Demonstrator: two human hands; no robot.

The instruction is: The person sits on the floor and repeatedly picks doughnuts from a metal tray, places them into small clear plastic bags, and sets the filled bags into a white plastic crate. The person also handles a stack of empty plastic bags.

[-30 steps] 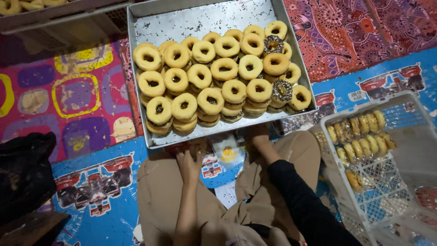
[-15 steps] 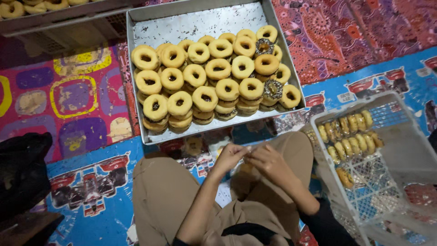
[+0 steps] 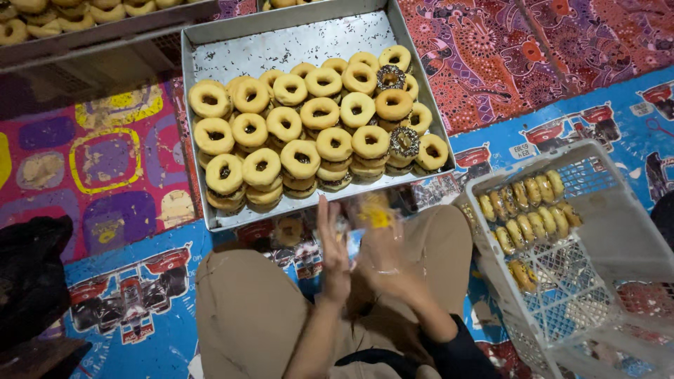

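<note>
Dark bundle (image 3: 28, 281): a black heap of cloth at the far left edge, lying on the patterned mat (image 3: 105, 154)
Second tray (image 3: 105, 24): top left corner, only its near rim and a row of pale doughnuts showing
Metal tray (image 3: 281, 49): square, bare and crumb-dusted along its far side, sitting on the mat just beyond the person's knees
Doughnuts (image 3: 302, 158): stacked in rows over the near part of the tray, mostly plain golden rings, two with dark sprinkled tops toward the right side
Left hand (image 3: 333, 249): raised over the lap just in front of the tray's near rim, palm turned inward, fingers straight and close together, nothing clamped in them that I can see
Clear wrapper (image 3: 372, 214): a blurred, see-through bit of plastic with a yellow patch, up between the two hands, just near the tray edge
Right hand (image 3: 382, 256): blurred, just beside the left one, fingers loosely curled up toward the wrapper; whether they really pinch it I cannot tell
Lap: tan trousers (image 3: 246, 316), legs folded on the blue printed mat, a dark sleeve at the right wrist
White crate (image 3: 604, 231): plastic lattice basket to the right, tilted, well apart from the hands
Packed doughnuts (image 3: 526, 207): rows standing on edge inside the crate, against its far-left wall
</note>
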